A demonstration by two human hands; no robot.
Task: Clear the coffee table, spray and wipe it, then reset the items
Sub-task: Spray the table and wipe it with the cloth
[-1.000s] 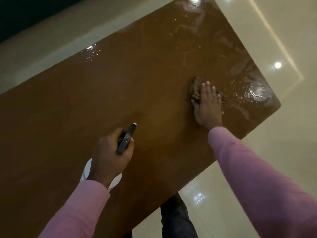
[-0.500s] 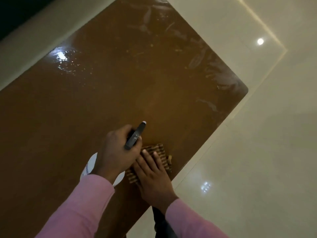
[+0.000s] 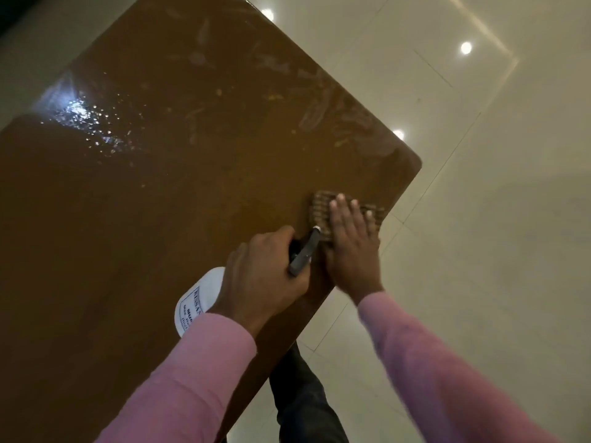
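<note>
Nearest us, our pink sleeves [image 3: 192, 372] reach over the near edge of the coffee table [image 3: 144, 219], with a dark trouser leg [image 3: 303, 407] below it. Our left hand [image 3: 262, 276] curls round the neck of the white spray bottle [image 3: 198, 302], whose dark nozzle points toward the cloth. Just beside it, our right hand [image 3: 350, 251] lies flat, fingers straight, pressing the brown ribbed cloth [image 3: 319, 209] onto the tabletop near its right corner. Farther on, droplets glisten and smears streak the wood. Glossy pale floor tiles [image 3: 495, 219] lie beyond.
</note>
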